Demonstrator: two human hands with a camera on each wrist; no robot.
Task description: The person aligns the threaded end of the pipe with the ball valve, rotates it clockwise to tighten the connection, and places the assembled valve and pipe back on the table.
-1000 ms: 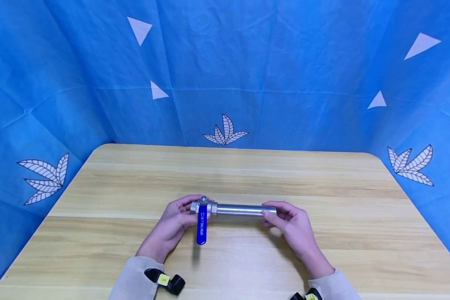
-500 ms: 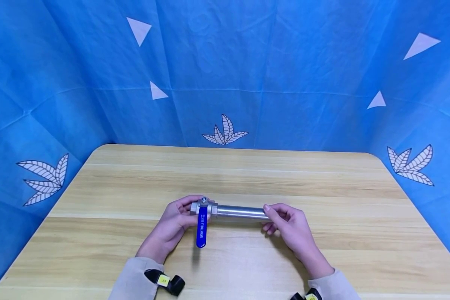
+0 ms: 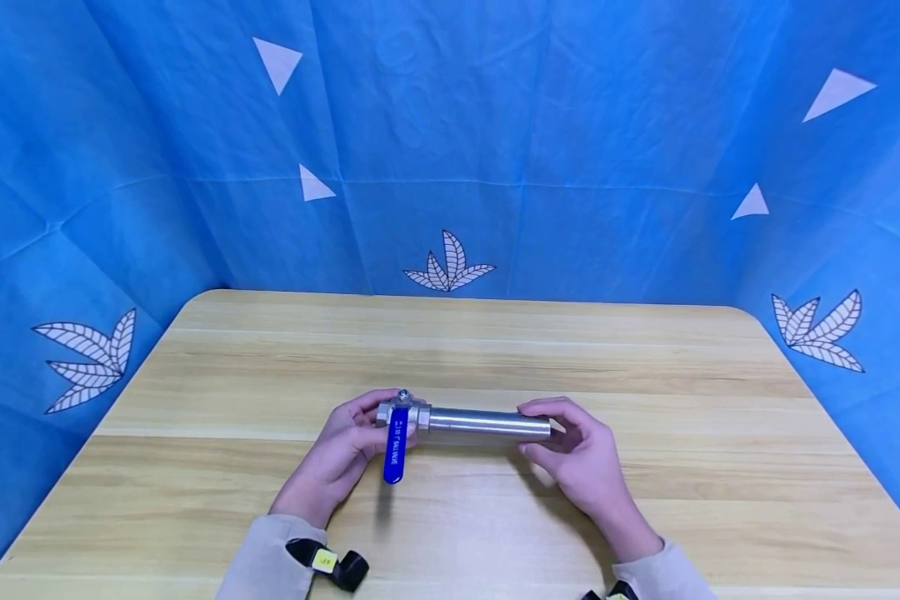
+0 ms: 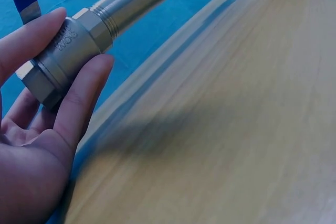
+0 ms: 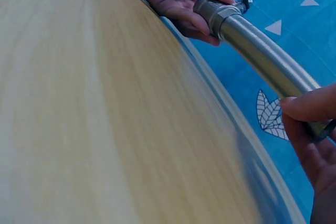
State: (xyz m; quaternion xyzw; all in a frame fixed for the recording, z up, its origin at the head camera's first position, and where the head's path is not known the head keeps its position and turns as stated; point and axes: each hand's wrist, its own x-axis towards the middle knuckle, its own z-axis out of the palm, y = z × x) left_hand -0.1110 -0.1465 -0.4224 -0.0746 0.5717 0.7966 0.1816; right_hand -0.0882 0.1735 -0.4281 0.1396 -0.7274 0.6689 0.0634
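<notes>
My left hand (image 3: 337, 454) grips a steel ball valve (image 3: 423, 417) between thumb and fingers, above the table. Its blue lever handle (image 3: 395, 446), lettered "BALL VALVE", points toward me. From the valve's right side runs a straight metal pipe (image 3: 487, 423). In the left wrist view, screw threads (image 4: 107, 20) show where the pipe meets the valve's hex end. My right hand (image 3: 588, 458) pinches the pipe near its free end, index finger over the far side and thumb at the near side. The right wrist view shows that thumb (image 5: 310, 103) against the pipe.
A light wood-grain table (image 3: 450, 350) lies under both hands, with their shadows on it. Blue cloth (image 3: 450, 125) with white triangles and leaf prints stands behind and on both sides. Black straps with small devices (image 3: 330, 562) sit on the sleeves.
My right thumb rolled up over the pipe, then dropped to its near side, and the pipe's end shows again. The valve and its handle have shifted slightly left. My left hand keeps its grip.
</notes>
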